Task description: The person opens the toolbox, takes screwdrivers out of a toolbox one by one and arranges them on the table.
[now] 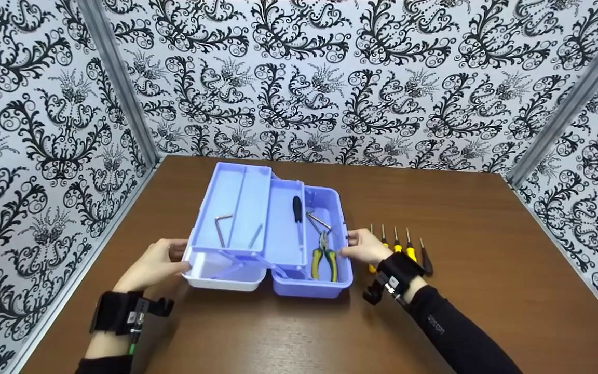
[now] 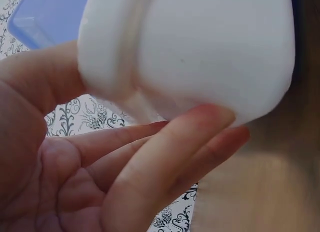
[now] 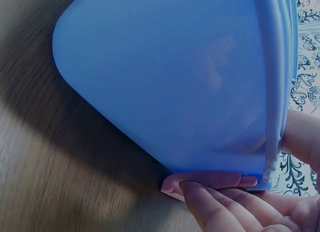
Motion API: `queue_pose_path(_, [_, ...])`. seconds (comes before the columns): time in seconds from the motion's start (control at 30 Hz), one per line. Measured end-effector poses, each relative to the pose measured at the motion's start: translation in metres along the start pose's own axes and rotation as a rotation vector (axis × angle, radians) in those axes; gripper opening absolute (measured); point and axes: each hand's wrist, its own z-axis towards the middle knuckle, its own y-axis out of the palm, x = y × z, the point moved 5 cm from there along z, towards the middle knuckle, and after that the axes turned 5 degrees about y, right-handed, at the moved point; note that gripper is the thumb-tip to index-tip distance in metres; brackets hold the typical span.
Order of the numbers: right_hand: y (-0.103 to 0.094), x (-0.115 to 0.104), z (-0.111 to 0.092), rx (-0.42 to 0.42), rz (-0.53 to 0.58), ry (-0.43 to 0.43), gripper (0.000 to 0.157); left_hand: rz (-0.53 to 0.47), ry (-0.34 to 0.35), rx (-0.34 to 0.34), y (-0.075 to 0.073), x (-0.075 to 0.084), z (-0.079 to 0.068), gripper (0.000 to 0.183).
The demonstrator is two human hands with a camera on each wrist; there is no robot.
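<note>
A lilac toolbox (image 1: 307,291) stands opened out on the table, its white lid (image 1: 223,284) folded to the left under the raised trays. My left hand (image 1: 148,264) grips the lid's left edge, thumb over the rim; in the left wrist view its fingers lie under the white lid (image 2: 215,47). At the other end, my right hand (image 1: 367,248) holds the box's right wall. The right wrist view shows its fingertips on a pink latch (image 3: 210,180) and its thumb at the rim. Pliers (image 1: 316,264) with yellow-green handles lie in the bottom compartment.
An L-shaped hex key (image 1: 218,228) lies in the upper tray (image 1: 221,182). A black-handled screwdriver (image 1: 297,209) is in the lower tray (image 1: 281,218). To the right, several yellow screwdrivers (image 1: 411,253) and a dark-handled one (image 1: 426,264) lie on the brown table (image 1: 496,291). Patterned walls enclose it.
</note>
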Motion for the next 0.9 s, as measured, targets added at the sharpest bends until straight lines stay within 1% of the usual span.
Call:
queue_pose_path(0.23, [0.001,-0.004,-0.001,-0.009,-0.027,-0.016,0.053,-0.02,-0.002,-0.013,0.002,-0.005,-0.003,0.058])
queue_pose_path(0.43, [0.002,-0.006,-0.001,-0.017,-0.01,-0.017,0.052,0.027,0.002,-0.018,0.004,-0.007,-0.004,0.054])
queue_pose_path(0.63, [0.003,-0.009,-0.002,0.011,-0.047,-0.018,0.049,0.057,0.004,-0.023,0.008,-0.014,-0.007,0.05])
queue_pose_path(0.77, [0.003,-0.009,-0.001,0.031,-0.076,-0.005,0.049,0.103,0.012,-0.044,0.01,-0.018,-0.008,0.047])
queue_pose_path(0.9, [0.002,-0.008,0.0,0.053,-0.145,0.01,0.058,0.192,0.016,-0.053,0.008,-0.015,-0.009,0.044])
